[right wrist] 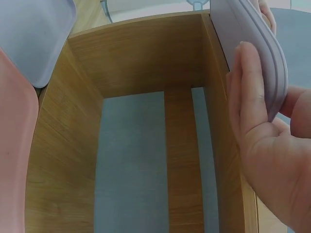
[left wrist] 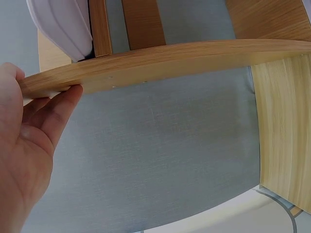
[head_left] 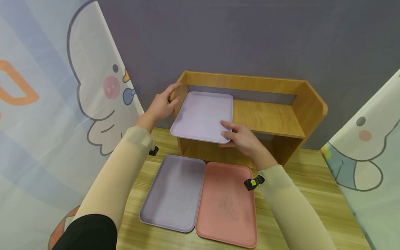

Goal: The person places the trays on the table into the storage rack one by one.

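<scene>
A pale lilac tray (head_left: 204,114) lies on the upper board at the left end of a wooden desk shelf (head_left: 265,116), its front edge jutting past the board. My right hand (head_left: 243,139) pinches the tray's front right corner, thumb on top and fingers beneath; the right wrist view shows those fingers (right wrist: 252,80) along its underside. At the shelf's left side panel (left wrist: 160,58), my left hand (head_left: 160,106) grips the edge, with fingers (left wrist: 60,109) against the panel's outer face. Part of the left thumb is cut off in the left wrist view.
On the wood-grain table (head_left: 315,194), a greyish lilac tray (head_left: 175,192) and a pink tray (head_left: 228,205) lie side by side in front of the shelf. A grey wall (head_left: 234,38) stands behind, with cartoon-printed curtains (head_left: 93,69) at both sides.
</scene>
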Demonstrator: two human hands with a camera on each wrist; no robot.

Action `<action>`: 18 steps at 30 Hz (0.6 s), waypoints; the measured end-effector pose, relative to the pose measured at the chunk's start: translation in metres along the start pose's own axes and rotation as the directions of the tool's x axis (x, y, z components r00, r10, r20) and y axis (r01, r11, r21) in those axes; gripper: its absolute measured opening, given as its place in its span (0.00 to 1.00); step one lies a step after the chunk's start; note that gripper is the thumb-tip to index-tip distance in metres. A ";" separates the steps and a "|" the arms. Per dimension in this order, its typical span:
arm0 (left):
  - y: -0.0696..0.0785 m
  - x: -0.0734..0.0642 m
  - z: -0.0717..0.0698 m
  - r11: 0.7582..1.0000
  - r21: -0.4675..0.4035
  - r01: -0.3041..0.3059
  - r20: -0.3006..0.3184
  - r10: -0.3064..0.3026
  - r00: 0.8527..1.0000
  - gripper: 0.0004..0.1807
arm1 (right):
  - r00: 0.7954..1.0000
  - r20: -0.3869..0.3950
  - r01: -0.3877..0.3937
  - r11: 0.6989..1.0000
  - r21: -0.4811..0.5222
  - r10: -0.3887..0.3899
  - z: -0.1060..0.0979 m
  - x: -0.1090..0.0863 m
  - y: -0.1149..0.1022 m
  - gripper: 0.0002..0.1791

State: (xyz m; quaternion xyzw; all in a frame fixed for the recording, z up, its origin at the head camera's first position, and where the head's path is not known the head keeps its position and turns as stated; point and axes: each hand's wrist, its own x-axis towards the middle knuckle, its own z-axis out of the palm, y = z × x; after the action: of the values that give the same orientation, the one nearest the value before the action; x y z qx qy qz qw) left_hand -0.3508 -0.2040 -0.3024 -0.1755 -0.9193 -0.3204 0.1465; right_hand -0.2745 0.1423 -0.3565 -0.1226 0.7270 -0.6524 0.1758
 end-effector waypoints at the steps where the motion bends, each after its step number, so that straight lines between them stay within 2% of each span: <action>1: 0.000 0.000 0.000 1.000 0.001 -0.003 -0.002 0.003 1.000 0.32 | 1.000 0.009 0.001 1.000 0.014 -0.001 0.000 0.001 0.000 0.35; 18: -0.002 0.000 0.002 1.000 0.012 -0.009 -0.008 0.010 1.000 0.32 | 1.000 -0.003 -0.015 1.000 -0.023 0.015 -0.001 0.009 0.000 0.30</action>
State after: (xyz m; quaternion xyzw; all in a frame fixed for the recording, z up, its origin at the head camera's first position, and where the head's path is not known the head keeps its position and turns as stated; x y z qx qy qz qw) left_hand -0.3518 -0.2043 -0.3050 -0.1777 -0.9198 -0.3147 0.1529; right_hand -0.2833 0.1390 -0.3578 -0.1184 0.7357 -0.6427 0.1782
